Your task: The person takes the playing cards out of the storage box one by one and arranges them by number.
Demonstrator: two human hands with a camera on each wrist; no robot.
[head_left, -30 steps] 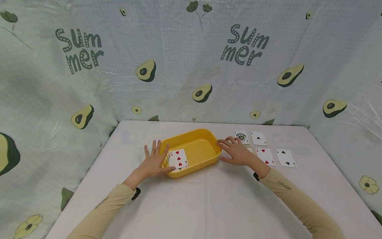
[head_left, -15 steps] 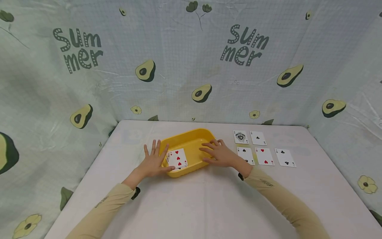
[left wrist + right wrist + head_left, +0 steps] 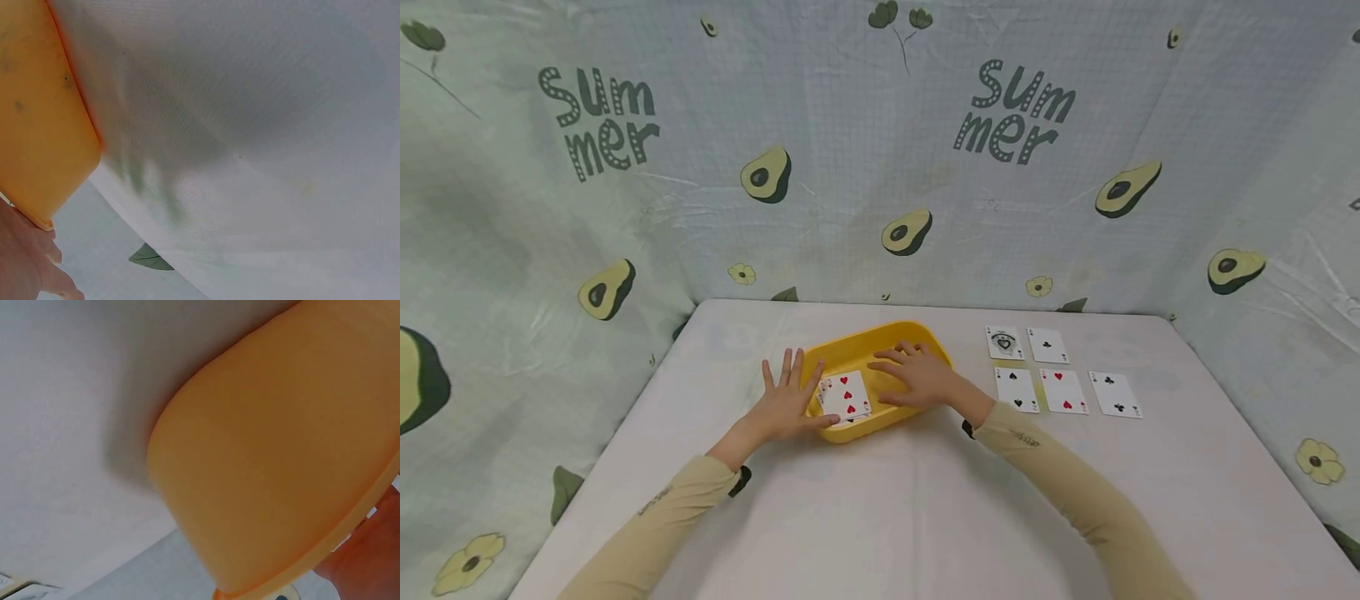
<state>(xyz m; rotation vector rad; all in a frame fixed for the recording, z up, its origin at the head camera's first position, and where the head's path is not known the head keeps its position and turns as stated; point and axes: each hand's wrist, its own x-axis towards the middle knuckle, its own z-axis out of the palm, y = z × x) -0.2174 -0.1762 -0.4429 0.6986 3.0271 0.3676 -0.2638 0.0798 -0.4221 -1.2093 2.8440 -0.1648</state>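
Observation:
A yellow tray (image 3: 910,327) stands at an angle on the table. In its left end lies a small pile of playing cards (image 3: 846,395), topped by one with three red hearts. My left hand (image 3: 784,410) rests on the tray's left rim, fingers spread, the thumb near the pile's lower edge. Over the right part of the tray is my right hand (image 3: 917,377), its fingers loosely bent and pointing left, apart from the pile. Nothing shows in its grasp. Both wrist views mostly show the outer wall of the tray, with part of each hand beyond its rim.
Right of the tray, face-up cards lie in two rows. The back row has an ornate ace (image 3: 1004,342) and an ace of clubs (image 3: 1048,345). In front are a spade card (image 3: 1017,390), a heart card (image 3: 1063,392) and a club card (image 3: 1116,394). Patterned cloth (image 3: 850,100) hangs behind.
My right hand has moved left from the tray's right rim to above its inside, uncovering the spade card. The left hand and the card pile have stayed in place.

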